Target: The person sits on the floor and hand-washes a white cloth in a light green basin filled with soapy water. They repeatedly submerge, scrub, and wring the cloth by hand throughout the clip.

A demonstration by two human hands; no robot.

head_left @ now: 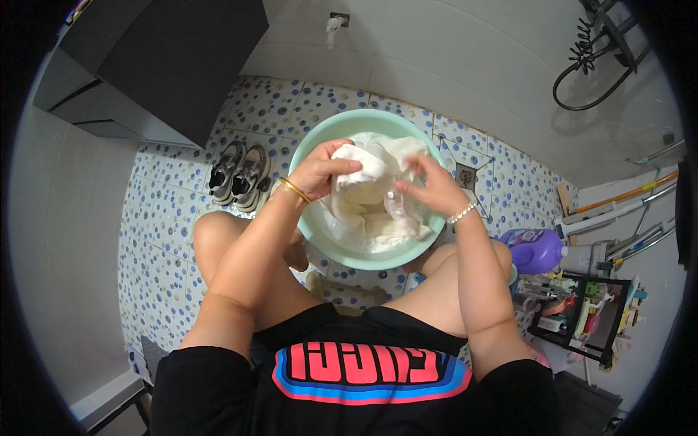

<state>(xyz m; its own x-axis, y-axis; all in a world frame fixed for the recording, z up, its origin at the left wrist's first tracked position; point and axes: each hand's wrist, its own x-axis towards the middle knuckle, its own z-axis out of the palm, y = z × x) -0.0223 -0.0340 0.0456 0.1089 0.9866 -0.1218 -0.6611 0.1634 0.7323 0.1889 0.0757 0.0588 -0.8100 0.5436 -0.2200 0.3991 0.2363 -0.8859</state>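
Note:
A pale green basin (pixel 309 232) stands on the floor between my knees, with sudsy water in it. Bunched white cloth (pixel 378 221), which looks like a garment, lies partly in the water and is partly lifted. My left hand (pixel 320 173), with a gold bangle at the wrist, grips a folded part of this cloth between thumb and fingers above the basin. Over the basin's right side is my right hand (pixel 436 189), wearing a beaded bracelet. Its fingers are spread and slightly blurred beside the cloth; whether they touch it is unclear.
Left of the basin sits a pair of sneakers (pixel 238 176), below a dark cabinet (pixel 182 65). A floor drain (pixel 466 176) lies to the right. Nearby are a purple bottle (pixel 534 251) and a black rack (pixel 582 316) of small items. A tap (pixel 334 30) juts from the far wall.

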